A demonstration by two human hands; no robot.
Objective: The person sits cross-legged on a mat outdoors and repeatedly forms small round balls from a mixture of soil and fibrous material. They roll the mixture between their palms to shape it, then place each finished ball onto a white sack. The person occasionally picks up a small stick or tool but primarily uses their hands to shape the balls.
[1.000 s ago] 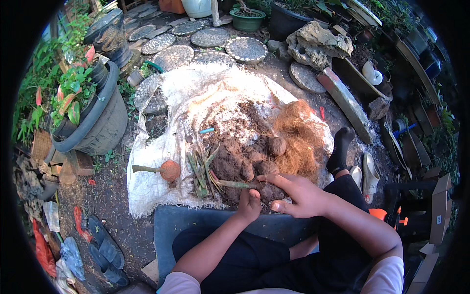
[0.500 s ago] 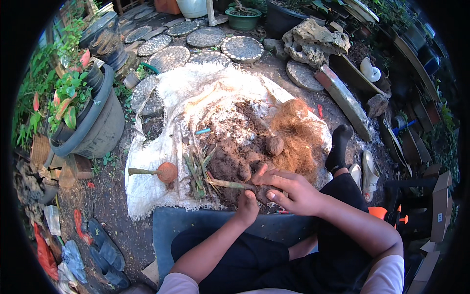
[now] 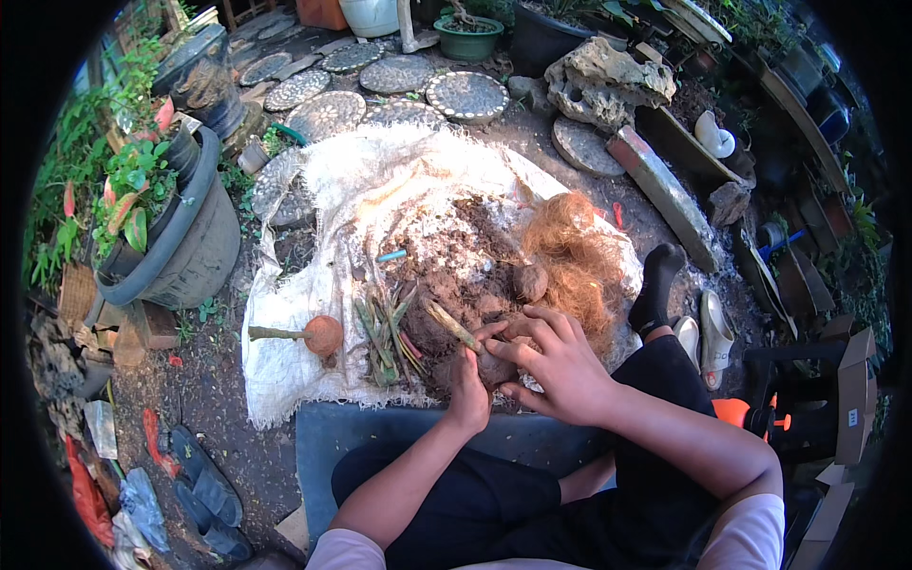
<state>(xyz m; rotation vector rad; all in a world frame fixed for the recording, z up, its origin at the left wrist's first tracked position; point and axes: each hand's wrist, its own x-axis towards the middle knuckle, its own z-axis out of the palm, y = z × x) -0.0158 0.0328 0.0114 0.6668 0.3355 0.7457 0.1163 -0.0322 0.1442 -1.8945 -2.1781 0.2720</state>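
Observation:
A thick plant cutting (image 3: 450, 323) slants up to the left from a dark clump of soil (image 3: 496, 369) packed around its lower end. My left hand (image 3: 467, 397) cups the clump from the left, its thumb along the cutting's base. Bent over the clump from the right, the fingers of my right hand (image 3: 560, 375) press on it. Left of them lies a bundle of cut stems (image 3: 385, 332) beside loose soil (image 3: 437, 271). A round soil ball (image 3: 530, 282) rests by the brown coconut fibre (image 3: 575, 252). Farther left, a fibre-wrapped ball (image 3: 324, 335) has a stem sticking out leftward.
Everything lies on a frayed white sack (image 3: 285, 370), with a dark mat (image 3: 380, 418) at my legs. A large planter (image 3: 195, 228) stands left, sandals (image 3: 714, 332) right. Round stepping stones (image 3: 467, 96), a rough rock (image 3: 608, 84) and a concrete beam (image 3: 665, 199) lie beyond.
The cutting has turned from nearly level to slanting up and away. My left hand has shifted slightly left and its thumb has risen. My right hand's fingers now curl over the clump.

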